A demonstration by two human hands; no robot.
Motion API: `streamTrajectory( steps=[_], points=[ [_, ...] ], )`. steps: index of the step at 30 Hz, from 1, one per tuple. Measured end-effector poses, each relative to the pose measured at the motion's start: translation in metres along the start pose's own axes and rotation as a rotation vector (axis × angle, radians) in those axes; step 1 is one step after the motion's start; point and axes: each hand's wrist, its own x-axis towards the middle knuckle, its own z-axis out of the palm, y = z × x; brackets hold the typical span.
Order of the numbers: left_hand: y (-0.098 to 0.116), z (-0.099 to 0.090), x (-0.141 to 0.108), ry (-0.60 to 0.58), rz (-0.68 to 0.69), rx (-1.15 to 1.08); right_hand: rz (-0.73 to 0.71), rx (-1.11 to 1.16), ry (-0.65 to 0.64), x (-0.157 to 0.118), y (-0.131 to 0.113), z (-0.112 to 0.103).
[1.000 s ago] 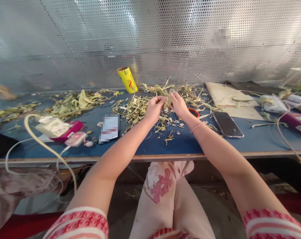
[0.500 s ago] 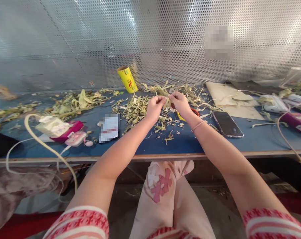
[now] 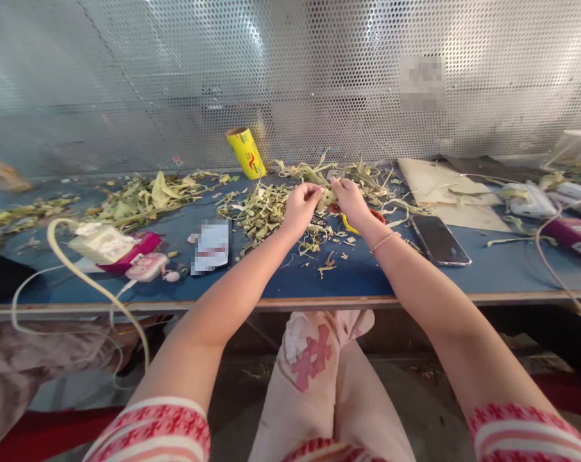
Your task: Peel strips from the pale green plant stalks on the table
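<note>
My left hand (image 3: pixel 302 206) pinches a pale green dried leaf (image 3: pixel 328 200) by its left side, above the middle of the table. Close on the right, my right hand (image 3: pixel 352 200) has thumb and finger closed at the leaf's other side; its exact grip is partly hidden. Below and left of the hands lies a heap of curled dried leaf pieces (image 3: pixel 259 215). Red and yellow handles (image 3: pixel 378 217), looking like those of scissors, show partly beneath my right wrist. Longer dried strips (image 3: pixel 314 173) lie behind the hands.
A yellow cardboard tube (image 3: pixel 247 154) stands tilted against the perforated metal panel (image 3: pixel 290 70). Phones lie on both sides, one dark (image 3: pixel 439 240), one lit (image 3: pixel 211 248). Chargers with cables (image 3: pixel 105 247) and more leaves (image 3: pixel 158 196) are left; brown paper (image 3: pixel 449 186) is right.
My hands have drawn slightly apart, the right one shifting a little to the right. More of the pale leaf shows between them.
</note>
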Motion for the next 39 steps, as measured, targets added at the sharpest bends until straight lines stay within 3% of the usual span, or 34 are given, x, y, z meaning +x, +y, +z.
streamTrajectory(
  steps=[4, 10, 14, 25, 33, 39],
  points=[
    [-0.002, 0.004, -0.003, 0.000, -0.042, 0.017, -0.333, -0.303, 0.130, 0.003, 0.010, 0.002],
    [0.000, 0.006, -0.006, 0.101, 0.129, 0.253, -0.472, -0.339, 0.153, 0.006, 0.022, 0.008],
    [0.002, 0.005, -0.009, 0.153, 0.201, 0.389, -0.491, -0.332, 0.152, 0.004, 0.021, 0.008],
    [-0.006, 0.006, -0.011, 0.193, 0.200, 0.347, -0.487, -0.240, 0.116, -0.007, 0.010, 0.010],
    [0.004, 0.004, -0.015, 0.203, 0.308, 0.441, -0.364, -0.092, 0.091, -0.001, 0.014, 0.015],
    [0.009, 0.009, -0.019, 0.226, 0.265, 0.407, -0.450, -0.155, 0.136, -0.012, 0.005, 0.014]
  ],
)
